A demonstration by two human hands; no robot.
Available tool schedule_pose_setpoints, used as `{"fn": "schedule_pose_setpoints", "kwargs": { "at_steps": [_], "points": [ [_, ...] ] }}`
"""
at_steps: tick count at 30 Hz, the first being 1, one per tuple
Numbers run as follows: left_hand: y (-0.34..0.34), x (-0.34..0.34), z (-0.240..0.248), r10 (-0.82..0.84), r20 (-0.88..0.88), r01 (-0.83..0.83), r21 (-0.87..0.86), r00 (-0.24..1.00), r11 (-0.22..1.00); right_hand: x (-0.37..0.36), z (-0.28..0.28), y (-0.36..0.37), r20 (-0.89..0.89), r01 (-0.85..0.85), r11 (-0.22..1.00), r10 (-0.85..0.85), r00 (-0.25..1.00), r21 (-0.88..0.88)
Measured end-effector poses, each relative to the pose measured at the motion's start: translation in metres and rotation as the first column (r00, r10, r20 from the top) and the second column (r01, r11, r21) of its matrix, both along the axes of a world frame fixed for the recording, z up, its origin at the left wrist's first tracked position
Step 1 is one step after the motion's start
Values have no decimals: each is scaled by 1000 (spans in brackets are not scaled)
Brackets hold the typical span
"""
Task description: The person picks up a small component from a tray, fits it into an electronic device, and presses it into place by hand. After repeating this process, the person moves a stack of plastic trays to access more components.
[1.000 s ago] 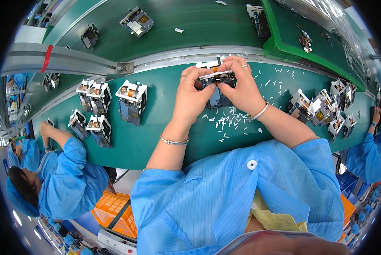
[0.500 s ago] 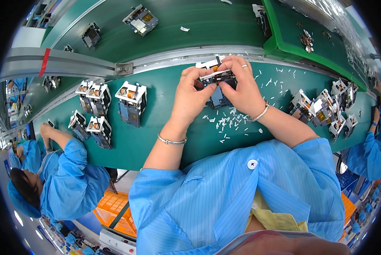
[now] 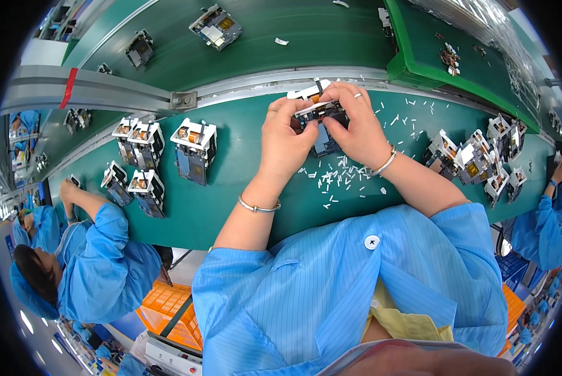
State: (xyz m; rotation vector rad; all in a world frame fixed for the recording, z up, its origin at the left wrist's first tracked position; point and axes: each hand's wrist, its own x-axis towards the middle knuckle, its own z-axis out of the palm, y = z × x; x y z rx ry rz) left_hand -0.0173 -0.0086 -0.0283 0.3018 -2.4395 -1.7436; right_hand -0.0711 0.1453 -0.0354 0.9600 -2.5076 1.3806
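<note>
a co-worker in a blue smock and cap [image 3: 105,269] is at the far left, forearm raised at the edge of a green worktable [image 3: 187,233]. four white-topped circuit-board assemblies [image 3: 148,147] stand grouped on the tabletop, an orange crate [image 3: 168,299] below, and a fifth unit [image 3: 194,164] sits just to their right. beyond a metal rail [image 3: 249,83], another board unit [image 3: 216,28] lies on a green surface. at center, the left hand [image 3: 282,135], a bracelet [image 3: 259,207] on its wrist, pinches the side of a white-framed assembly [image 3: 324,146] between thumb and curled fingers. the assembly is tilted above the table, near the rail, with loose white strips [image 3: 328,178] scattered around it. the right hand [image 3: 354,119], wearing a ring, pinches the assembly's other side, its thumb near the left one. farther right are a green-edged tray [image 3: 406,70] bearing coppery scraps [image 3: 450,59], a cluster of similar assemblies [image 3: 474,164] and another worker in blue [image 3: 541,232].
</note>
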Motion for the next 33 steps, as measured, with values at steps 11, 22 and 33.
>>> {"fn": "schedule_pose_setpoints", "kwargs": {
  "at_steps": [11, 22, 33],
  "points": [
    [3, -2, 5, 24, 57, -24, -10, 998, 1000, -10, 4, 2, 113, -64, 998, 63, 992, 2],
    [1, -9, -14, 12, -77, -10, 22, 997, 1000, -12, 8, 1, 262, -31, 994, 2, 965, 105],
    [-16, -125, 31, -25, -5, 25, 285, 1000, 958, -85, 65, 117, -322, 498, 867, -470, 822, 4]
  ]
}}
